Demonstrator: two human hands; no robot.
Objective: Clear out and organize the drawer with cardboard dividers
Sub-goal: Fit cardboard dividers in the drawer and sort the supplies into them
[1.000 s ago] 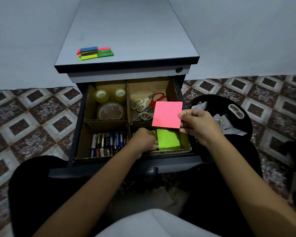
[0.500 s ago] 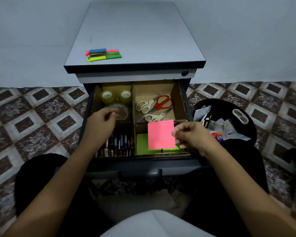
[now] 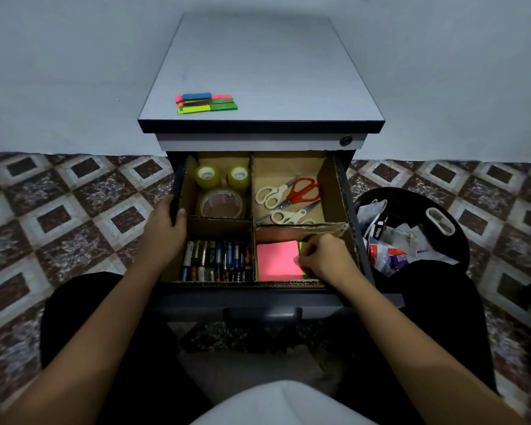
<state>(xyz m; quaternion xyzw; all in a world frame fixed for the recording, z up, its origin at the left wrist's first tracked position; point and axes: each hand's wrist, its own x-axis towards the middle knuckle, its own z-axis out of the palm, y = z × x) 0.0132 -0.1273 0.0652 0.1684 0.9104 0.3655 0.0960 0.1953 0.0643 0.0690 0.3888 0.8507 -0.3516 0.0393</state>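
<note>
Fingers (image 3: 311, 250) of the right hand (image 3: 325, 260) are curled and pinched on the right edge of a pink sticky-note pad (image 3: 277, 261), which lies flat in the front-right compartment of the drawer (image 3: 252, 299), atop a green pad (image 3: 303, 247). The pink pad sits immediately left of those fingers, near-square with no marked long axis, and the right hand is much the nearer. The left hand (image 3: 163, 230) grips the drawer's left wall, well apart, beyond the batteries (image 3: 215, 261). Behind, cardboard dividers (image 3: 252, 191) separate tape rolls (image 3: 223, 191) from scissors (image 3: 288, 196). The green pad is almost wholly covered, and the pink pad's right edge is hidden under the hand, so whether it is fully seated cannot be told.
</note>
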